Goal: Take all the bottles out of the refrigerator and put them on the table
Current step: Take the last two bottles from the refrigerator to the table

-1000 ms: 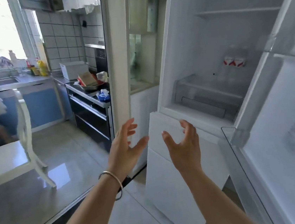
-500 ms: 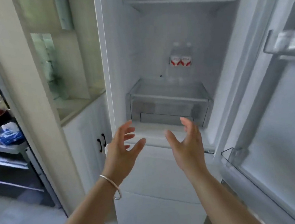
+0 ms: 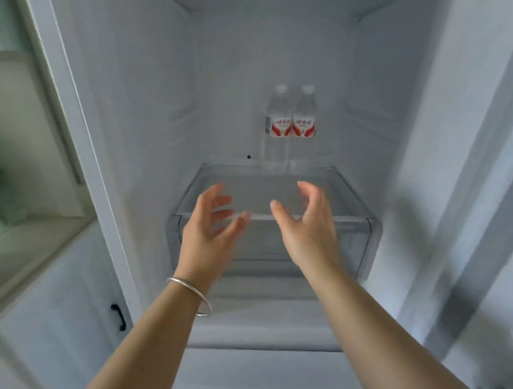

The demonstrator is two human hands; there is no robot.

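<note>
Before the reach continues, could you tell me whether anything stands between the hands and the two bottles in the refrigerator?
Nothing visible does: left hand and right hand hover over the clear plastic drawer, with bare shelf ahead of the two clear red-labelled water bottles.

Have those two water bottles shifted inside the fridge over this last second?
No. The bottles stand side by side behind the clear drawer, as before; only the camera moved.

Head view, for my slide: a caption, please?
Both open hands, left and right, reach toward two bottles in the refrigerator.

Single head-mounted wide-angle view, facing forward and slightly down into the open refrigerator point(image 3: 159, 109) at close range, beyond the fingers point(image 3: 217, 198).
</note>
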